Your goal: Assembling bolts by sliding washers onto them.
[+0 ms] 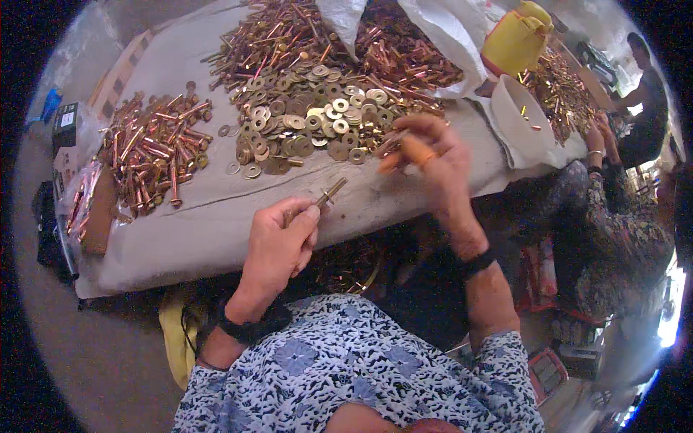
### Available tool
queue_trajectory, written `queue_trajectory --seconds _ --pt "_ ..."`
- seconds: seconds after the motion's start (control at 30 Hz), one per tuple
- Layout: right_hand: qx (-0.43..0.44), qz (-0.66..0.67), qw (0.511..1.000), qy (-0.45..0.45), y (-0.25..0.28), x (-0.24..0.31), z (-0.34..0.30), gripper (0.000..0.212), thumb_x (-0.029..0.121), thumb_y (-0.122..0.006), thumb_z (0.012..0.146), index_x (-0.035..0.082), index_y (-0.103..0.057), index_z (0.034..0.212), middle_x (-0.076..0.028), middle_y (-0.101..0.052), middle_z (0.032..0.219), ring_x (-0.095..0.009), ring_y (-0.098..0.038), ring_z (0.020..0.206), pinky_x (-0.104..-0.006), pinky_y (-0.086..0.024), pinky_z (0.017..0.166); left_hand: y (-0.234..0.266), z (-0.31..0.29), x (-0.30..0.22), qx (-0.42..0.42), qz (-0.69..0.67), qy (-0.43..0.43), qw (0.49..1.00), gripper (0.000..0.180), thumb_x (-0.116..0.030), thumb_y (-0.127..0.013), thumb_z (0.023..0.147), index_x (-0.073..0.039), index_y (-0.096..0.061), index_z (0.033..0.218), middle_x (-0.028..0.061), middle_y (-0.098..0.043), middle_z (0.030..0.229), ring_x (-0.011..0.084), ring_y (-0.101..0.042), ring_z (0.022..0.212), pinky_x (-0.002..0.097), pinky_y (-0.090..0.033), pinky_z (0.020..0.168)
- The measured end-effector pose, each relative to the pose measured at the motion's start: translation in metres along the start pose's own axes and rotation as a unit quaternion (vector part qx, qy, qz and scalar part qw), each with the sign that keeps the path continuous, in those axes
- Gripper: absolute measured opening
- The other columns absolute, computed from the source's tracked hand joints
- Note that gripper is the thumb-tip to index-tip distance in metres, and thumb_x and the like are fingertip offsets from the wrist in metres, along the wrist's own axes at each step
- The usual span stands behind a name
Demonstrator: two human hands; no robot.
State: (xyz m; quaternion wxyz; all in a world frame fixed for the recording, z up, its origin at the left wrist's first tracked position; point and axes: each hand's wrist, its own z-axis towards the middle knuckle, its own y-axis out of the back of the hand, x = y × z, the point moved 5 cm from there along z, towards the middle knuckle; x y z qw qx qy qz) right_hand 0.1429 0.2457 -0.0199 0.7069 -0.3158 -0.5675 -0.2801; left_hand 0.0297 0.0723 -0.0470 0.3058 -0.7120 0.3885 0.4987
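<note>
My left hand (283, 237) is closed around a brass-coloured bolt (336, 187), which points up and to the right over the table's near edge. A washer (327, 195) sits around its shank, close to my thumb. My right hand (433, 155), with an orange cover on a finger, is beside the right end of the heap of flat washers (310, 119). Its fingers are curled together, slightly blurred, around something I cannot make out. Behind the washers rises a large heap of coppery and brassy bolts (271, 36).
Finished-looking long bolts (159, 148) form a separate pile at the left, beside a cardboard box (99, 220). At the right are a white bowl (516, 119), a yellow cut-open jug (514, 43) and a white sack (451, 43). Another person (613, 209) works at the far right.
</note>
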Motion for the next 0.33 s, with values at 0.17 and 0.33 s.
queue_trajectory --seconds 0.17,0.33 --pt "0.082 0.074 0.993 -0.026 -0.029 -0.001 -0.023 0.02 0.005 -0.049 0.084 -0.003 -0.049 0.102 -0.013 -0.06 0.08 -0.02 -0.062 0.064 -0.0287 -0.05 0.063 -0.003 -0.001 0.001 0.0 0.009 -0.002 1.0 0.019 -0.015 -0.049 0.086 0.002 -0.056 0.088 -0.0001 -0.047 0.056 0.0036 -0.035 0.035 0.0189 -0.024 0.03" --pt "0.088 0.067 0.994 -0.003 -0.027 -0.007 -0.026 0.022 0.007 -0.048 0.085 0.001 -0.046 0.106 -0.012 -0.061 0.078 -0.019 -0.063 0.066 -0.0296 -0.051 0.063 -0.003 -0.002 0.002 -0.003 0.015 0.001 1.0 0.016 -0.014 -0.05 0.086 0.001 -0.056 0.086 0.0001 -0.047 0.057 0.0043 -0.036 0.035 0.0194 -0.025 0.03"
